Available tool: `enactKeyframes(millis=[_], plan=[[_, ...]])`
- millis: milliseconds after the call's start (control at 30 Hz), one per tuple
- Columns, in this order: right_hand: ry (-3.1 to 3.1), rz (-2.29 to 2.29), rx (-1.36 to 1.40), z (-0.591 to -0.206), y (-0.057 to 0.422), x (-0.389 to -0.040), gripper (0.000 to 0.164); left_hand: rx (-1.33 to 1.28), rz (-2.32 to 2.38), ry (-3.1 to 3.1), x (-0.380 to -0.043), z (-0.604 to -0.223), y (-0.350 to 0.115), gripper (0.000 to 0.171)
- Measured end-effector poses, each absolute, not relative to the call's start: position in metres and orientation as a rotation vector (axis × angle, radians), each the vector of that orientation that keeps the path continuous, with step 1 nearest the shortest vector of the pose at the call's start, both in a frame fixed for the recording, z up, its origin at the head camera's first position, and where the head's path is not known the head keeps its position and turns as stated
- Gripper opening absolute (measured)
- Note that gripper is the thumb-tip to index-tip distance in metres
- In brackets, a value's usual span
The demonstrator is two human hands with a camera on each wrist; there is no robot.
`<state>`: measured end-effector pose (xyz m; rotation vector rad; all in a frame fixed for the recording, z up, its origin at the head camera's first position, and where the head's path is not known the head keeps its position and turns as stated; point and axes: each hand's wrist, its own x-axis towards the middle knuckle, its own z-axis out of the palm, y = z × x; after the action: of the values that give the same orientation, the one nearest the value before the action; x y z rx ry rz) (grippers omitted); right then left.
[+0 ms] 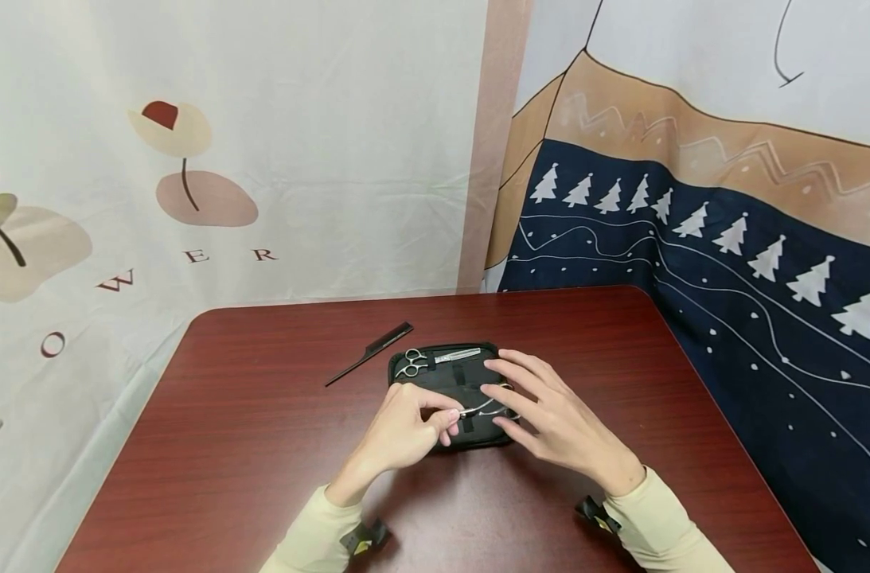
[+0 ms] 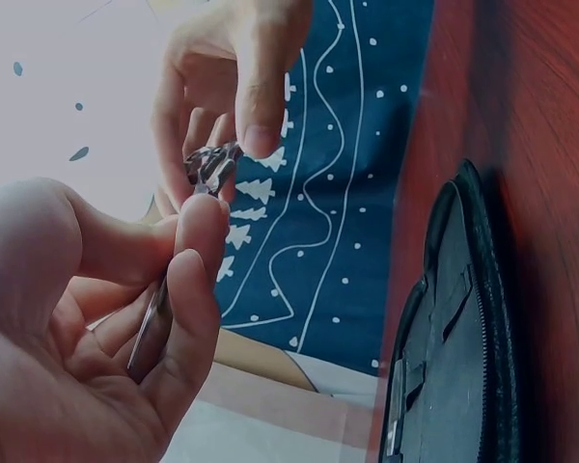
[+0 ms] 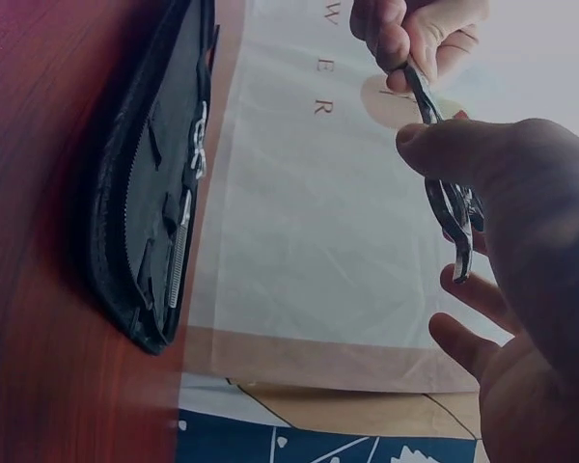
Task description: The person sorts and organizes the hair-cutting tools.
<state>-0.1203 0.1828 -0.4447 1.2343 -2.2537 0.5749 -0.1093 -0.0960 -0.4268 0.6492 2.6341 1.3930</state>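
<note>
My left hand pinches a pair of silver scissors at the blade end, between thumb and fingers. The handles point right, toward my right hand, whose fingers are spread around the finger rings. In the right wrist view the right thumb overlaps the scissors' handle, and the other fingertips are apart from it. Both hands are above an opened black zip case. A second pair of scissors with a toothed blade is tucked under a strap in the case's far part.
A black tail comb lies on the reddish-brown table, left of the case and angled toward it. Behind the table hang a pale printed curtain and a navy cloth with white trees.
</note>
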Motion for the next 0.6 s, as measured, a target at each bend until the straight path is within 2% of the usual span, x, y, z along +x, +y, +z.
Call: enactKeyframes(millis=[167,400,600], plan=[[-2.175,0.574,1.265,-0.4461,0.1813,-0.1218,0.051,0.633,1.409,2.59,-0.1087,-0.4272,-0.0962,0.021],[-2.148,0.566,1.286,-0.4478,0.1812,-0.1203,0.026,0.627,1.415,2.566,-0.1084,-0.4272,-0.096,0.022],[-2.191,0.532,1.283,-0.4474,0.1815,-0.1186,0.026,0.629,1.414,2.545,-0.1086,-0.4272,-0.0962,0.021]])
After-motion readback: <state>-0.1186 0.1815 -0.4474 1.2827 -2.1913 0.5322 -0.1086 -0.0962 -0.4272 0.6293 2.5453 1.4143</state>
